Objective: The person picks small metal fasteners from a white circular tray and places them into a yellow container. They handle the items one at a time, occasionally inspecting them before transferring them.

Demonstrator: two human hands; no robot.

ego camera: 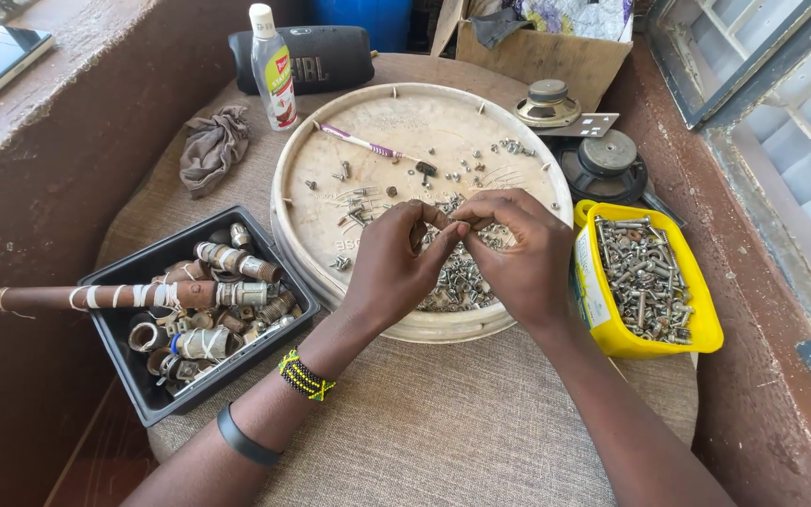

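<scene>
My left hand [396, 258] and my right hand [518, 249] meet fingertip to fingertip over a round cream lid [330, 202] used as a tray. Between the fingertips I pinch a small metal screw [450, 225], mostly hidden by the fingers. Under the hands lies a heap of loose screws and nuts [460, 282]. More screws are scattered across the lid, along with a purple-and-white toothbrush [360, 143]. My left wrist wears a beaded band and a black band.
A yellow tub [701, 324] of bolts stands right of the lid. A black tray [129, 380] of pipe fittings and a long rusty pipe [68, 298] sit left. Behind are a rag [210, 145], a bottle [272, 68], a black speaker [330, 56], loudspeaker drivers [604, 161] and a cardboard box [542, 52].
</scene>
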